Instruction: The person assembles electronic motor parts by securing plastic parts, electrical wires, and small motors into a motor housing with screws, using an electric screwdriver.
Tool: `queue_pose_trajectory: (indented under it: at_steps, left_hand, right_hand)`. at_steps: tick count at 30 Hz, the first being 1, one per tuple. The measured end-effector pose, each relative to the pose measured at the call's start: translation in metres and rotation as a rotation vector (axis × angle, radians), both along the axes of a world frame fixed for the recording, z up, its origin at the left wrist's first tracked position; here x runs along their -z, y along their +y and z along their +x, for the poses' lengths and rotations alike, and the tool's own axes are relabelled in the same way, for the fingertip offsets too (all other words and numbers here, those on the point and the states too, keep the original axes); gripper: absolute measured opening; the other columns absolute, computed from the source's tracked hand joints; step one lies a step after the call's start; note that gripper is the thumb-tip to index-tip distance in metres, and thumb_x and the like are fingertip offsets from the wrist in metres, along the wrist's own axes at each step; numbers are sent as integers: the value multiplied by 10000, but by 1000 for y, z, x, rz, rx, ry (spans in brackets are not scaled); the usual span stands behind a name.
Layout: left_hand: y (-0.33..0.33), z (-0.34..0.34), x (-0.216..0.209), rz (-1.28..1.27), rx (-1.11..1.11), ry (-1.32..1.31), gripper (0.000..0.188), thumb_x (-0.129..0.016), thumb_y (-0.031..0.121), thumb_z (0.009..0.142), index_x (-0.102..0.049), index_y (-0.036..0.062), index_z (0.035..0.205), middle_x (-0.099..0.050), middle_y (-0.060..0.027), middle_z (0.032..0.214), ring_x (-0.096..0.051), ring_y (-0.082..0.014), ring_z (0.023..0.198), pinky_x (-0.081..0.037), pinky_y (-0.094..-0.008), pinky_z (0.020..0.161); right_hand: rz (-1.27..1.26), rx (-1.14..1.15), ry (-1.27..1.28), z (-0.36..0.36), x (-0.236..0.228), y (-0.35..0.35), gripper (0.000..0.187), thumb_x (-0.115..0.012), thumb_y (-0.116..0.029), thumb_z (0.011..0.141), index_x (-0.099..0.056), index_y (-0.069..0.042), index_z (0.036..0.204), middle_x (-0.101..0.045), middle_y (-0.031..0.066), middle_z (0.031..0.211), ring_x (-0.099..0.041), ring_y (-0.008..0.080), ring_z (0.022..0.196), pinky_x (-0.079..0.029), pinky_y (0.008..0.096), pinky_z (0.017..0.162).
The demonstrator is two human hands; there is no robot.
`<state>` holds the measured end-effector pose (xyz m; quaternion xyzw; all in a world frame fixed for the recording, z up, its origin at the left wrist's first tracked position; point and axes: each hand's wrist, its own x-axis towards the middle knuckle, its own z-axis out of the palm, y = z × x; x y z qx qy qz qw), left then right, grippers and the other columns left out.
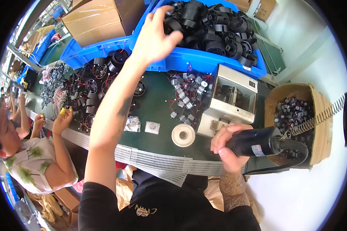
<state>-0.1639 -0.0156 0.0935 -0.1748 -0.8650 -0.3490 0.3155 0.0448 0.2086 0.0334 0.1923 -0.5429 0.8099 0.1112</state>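
My left hand [155, 40] reaches over the near left edge of a blue bin [192, 57]. Its fingers are apart, by black round plastic housings [219, 32] heaped inside, and nothing shows in its grasp. Low on the right, my right hand [228, 148] is wrapped round a black electric screwdriver [250, 143], held tilted, with a cable and a coiled spring at its back end. The screwdriver's tip is hidden behind the hand. Just left of that hand lies a round cream-coloured fixture [176, 137]. A pale metal box-shaped machine [241, 114] stands right behind it.
Small motors with red wires [185, 96] lie mid-table. Housings with wires [91, 86] are piled to the left. A cardboard box [322, 131] of small motors stands right. Small clear bags [152, 128] lie near the front. A co-worker [38, 154] sits at left.
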Motion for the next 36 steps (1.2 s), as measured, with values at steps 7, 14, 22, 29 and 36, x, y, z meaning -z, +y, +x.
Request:
queue_pose_trajectory:
  at_steps: [7, 14, 22, 29, 36]
  left_hand:
    - [16, 167, 50, -36, 526, -333, 328, -694, 24, 679, -530, 21, 963, -481, -206, 1173, -608, -313, 923, -527, -371, 770]
    - [31, 210, 106, 93, 412, -374, 531, -749, 99, 708, -497, -9, 1162, -493, -204, 1247, -526, -398, 1137, -464, -435, 944]
    - [22, 224, 66, -320, 264, -418, 776, -788, 234, 723, -405, -69, 1326, -476, -214, 1272, -461, -403, 1206, -426, -453, 978]
    - [-5, 191, 60, -87, 171, -429, 241, -714, 185, 799, -612, -7, 903, -623, -159, 892, -603, -356, 852, -491, -417, 738]
    - [0, 129, 107, -101, 106, -598, 165, -698, 121, 791, -669, 14, 914, -629, -143, 836, -617, -315, 787, -488, -409, 706]
  right_hand:
    - [-102, -107, 0, 1, 5, 8, 545, -708, 52, 722, -403, -14, 1169, -535, 83, 709, -553, 189, 621, -491, 311, 563]
    - [-59, -116, 8, 0, 6, 7, 556, -696, 79, 723, -394, -18, 1180, -536, 86, 731, -558, 189, 640, -494, 309, 572]
    - [-37, -99, 35, -3, 8, 5, 548, -693, 77, 731, -395, -8, 1183, -543, 85, 738, -564, 179, 640, -495, 303, 584]
    - [-21, -41, 7, -1, 7, 2, 529, -711, -14, 748, -405, -2, 1179, -520, 67, 688, -534, 170, 593, -468, 304, 527]
    - [47, 0, 13, -2, 7, 2, 521, -726, -104, 776, -410, 6, 1176, -498, 59, 663, -502, 166, 560, -451, 309, 489]
